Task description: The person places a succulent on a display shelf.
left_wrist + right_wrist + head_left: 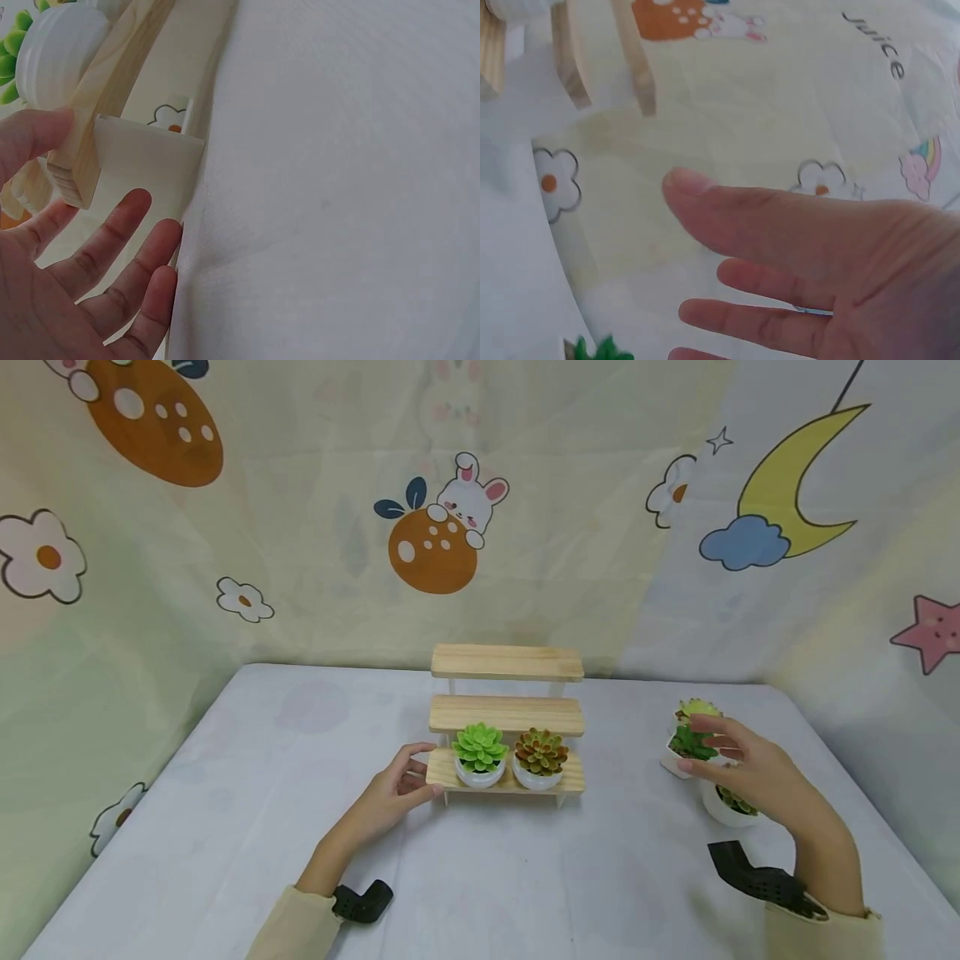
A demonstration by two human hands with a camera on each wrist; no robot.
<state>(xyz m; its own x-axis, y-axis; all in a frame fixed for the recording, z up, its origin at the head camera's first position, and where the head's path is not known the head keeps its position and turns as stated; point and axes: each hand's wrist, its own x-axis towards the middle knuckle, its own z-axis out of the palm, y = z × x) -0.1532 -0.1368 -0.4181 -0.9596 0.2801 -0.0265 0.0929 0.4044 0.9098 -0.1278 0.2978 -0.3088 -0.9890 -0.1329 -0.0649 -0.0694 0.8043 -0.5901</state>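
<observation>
A three-tier wooden shelf (506, 715) with white supports stands at the back middle of the table. On its lowest tier sit a bright green potted succulent (480, 747) and a reddish-brown potted succulent (541, 752), both in white pots. My left hand (392, 795) pinches the left end of that tier between thumb (37, 139) and index finger, its other fingers spread below. Over at the right, my right hand (761, 777) hovers with fingers apart, holding nothing. Around it stand a yellow-green plant (699, 707), a dark green plant (688, 742) and another potted succulent (726, 810), partly hidden by the hand.
A white cloth covers the table (315, 718). Behind and beside it hangs a printed fabric backdrop (570, 568) with rabbits, flowers and a moon. Black straps (363, 902) are on both wrists.
</observation>
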